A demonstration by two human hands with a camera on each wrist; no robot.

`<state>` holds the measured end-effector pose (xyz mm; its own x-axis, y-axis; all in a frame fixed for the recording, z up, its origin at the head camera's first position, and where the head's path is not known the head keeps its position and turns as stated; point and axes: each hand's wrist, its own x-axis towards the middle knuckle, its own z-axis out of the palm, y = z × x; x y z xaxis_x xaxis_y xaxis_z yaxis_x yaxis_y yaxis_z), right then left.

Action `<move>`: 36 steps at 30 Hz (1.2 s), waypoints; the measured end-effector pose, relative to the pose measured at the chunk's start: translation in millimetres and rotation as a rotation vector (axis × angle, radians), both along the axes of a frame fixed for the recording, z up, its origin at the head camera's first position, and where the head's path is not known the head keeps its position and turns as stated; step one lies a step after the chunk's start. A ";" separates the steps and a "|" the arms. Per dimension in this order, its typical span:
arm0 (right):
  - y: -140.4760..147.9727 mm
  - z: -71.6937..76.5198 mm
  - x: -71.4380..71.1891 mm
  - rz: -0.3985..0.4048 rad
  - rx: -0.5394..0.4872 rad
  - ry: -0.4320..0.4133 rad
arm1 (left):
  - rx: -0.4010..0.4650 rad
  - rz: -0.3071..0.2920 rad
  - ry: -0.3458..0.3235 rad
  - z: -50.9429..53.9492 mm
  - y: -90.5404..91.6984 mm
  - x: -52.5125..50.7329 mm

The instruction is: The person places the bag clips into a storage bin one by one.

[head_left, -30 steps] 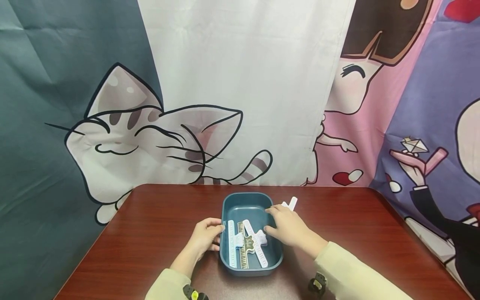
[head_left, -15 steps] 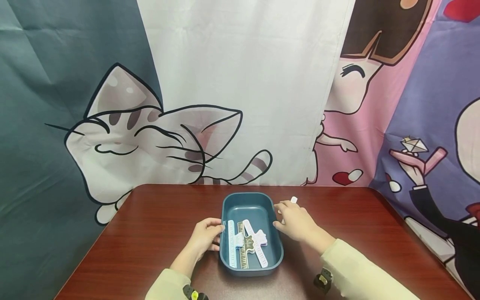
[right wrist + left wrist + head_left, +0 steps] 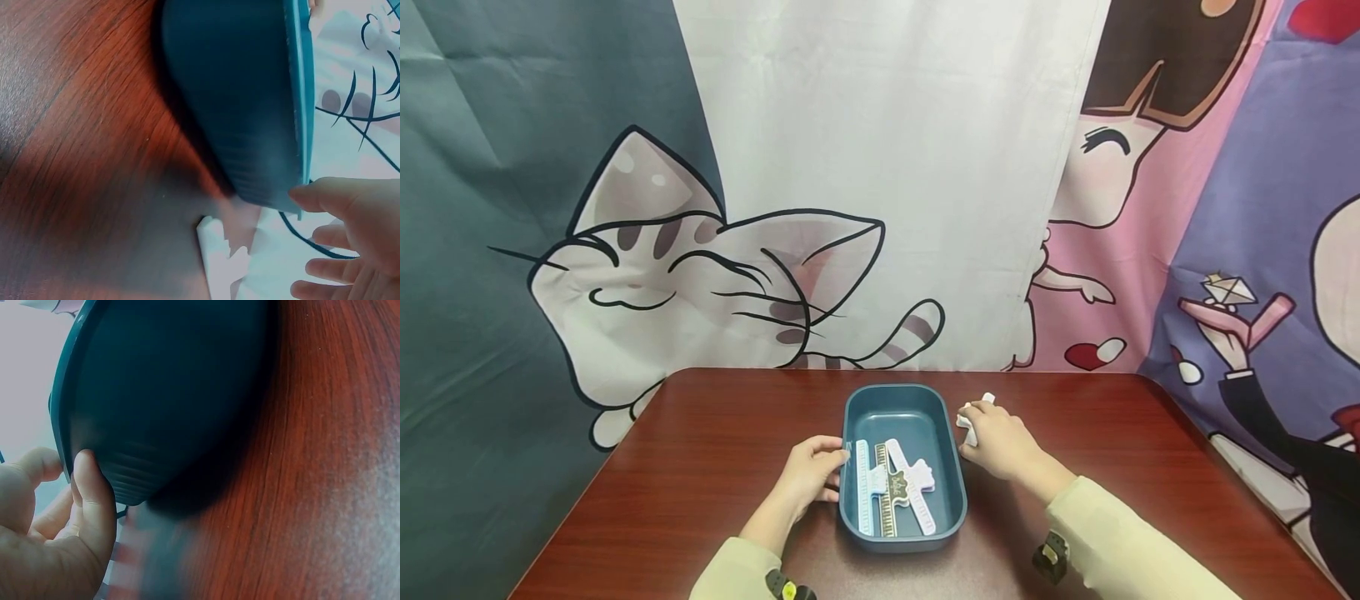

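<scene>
A dark blue plastic bin [image 3: 902, 400] stands on the table. My left hand [image 3: 808, 471] grips its left rim, thumb and fingers pinching the edge in the left wrist view [image 3: 62, 531]. Inside lie a light blue long clip [image 3: 864, 487], a black-and-gold long clip [image 3: 895, 489] with a piano-key pattern and a pale lilac long clip [image 3: 917, 492]. Right of the bin, a white long clip [image 3: 988, 398] lies on the table, partly hidden under my right hand [image 3: 1000, 437]. In the right wrist view my fingers are loosely extended, apart from the white clip [image 3: 215, 256].
The brown wooden table [image 3: 715, 433] reaches back to a cartoon-printed cloth [image 3: 895, 167] hanging behind it. The far end of the bin's floor lies beyond the clips.
My right hand has moved right, from over the bin's right rim to the white clip beside it. The left hand and the bin have stayed in place.
</scene>
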<state>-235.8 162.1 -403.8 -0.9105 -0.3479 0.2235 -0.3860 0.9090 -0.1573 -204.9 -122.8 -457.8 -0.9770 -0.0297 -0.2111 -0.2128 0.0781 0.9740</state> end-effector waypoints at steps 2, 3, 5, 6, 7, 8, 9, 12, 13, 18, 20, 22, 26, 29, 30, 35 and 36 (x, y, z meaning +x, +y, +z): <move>1.5 -2.2 -1.5 -0.007 0.004 -0.005 | -0.002 -0.003 0.000 0.1 0.0 0.0; 2.3 -3.1 -2.2 -0.009 0.003 -0.009 | -0.003 -0.004 0.000 0.1 0.0 0.0; 4.0 -5.1 -3.8 -0.015 -0.004 -0.021 | -0.006 -0.003 -0.001 0.1 0.0 0.0; 4.8 -6.1 -4.7 -0.018 -0.008 -0.029 | -0.007 -0.003 -0.001 0.0 0.0 0.0; 5.5 -6.8 -5.6 -0.019 -0.014 -0.036 | -0.007 -0.003 0.000 0.0 0.0 -0.1; 6.3 -7.7 -6.8 -0.019 -0.020 -0.043 | -0.008 -0.002 0.001 0.0 -0.1 -0.1; 7.1 -8.9 -8.1 -0.019 -0.024 -0.048 | -0.007 -0.001 0.001 -0.1 -0.1 -0.2; 9.3 -12.6 -11.9 -0.012 -0.039 -0.065 | -0.009 0.001 0.000 -0.4 -0.2 -0.3; 10.0 -13.8 -13.0 -0.009 -0.045 -0.072 | -0.009 0.001 0.000 -0.5 -0.2 -0.3; 13.8 -18.9 -18.8 -0.002 -0.062 -0.099 | -0.011 -0.001 -0.001 -0.4 0.1 0.2; 15.3 -21.0 -22.0 -0.002 -0.059 -0.099 | -0.012 -0.002 -0.002 0.1 0.2 0.4; 16.6 -22.6 -24.9 -0.006 -0.057 -0.104 | -0.013 -0.001 -0.003 0.7 0.2 0.6; 18.4 -26.2 -30.2 -0.004 -0.044 -0.114 | -0.011 -0.001 -0.002 0.3 0.1 -0.3; 18.4 -28.9 -32.6 0.003 -0.044 -0.124 | -0.010 -0.002 0.000 -0.3 0.1 -0.7; 18.2 -29.6 -33.0 0.004 -0.047 -0.128 | -0.010 -0.002 0.000 -0.4 0.2 -0.6; 16.2 -32.1 -34.8 0.007 -0.058 -0.136 | -0.010 -0.002 -0.001 -0.6 0.5 0.0; 16.1 -32.5 -35.5 0.005 -0.057 -0.137 | -0.010 -0.002 0.000 -0.6 0.5 0.0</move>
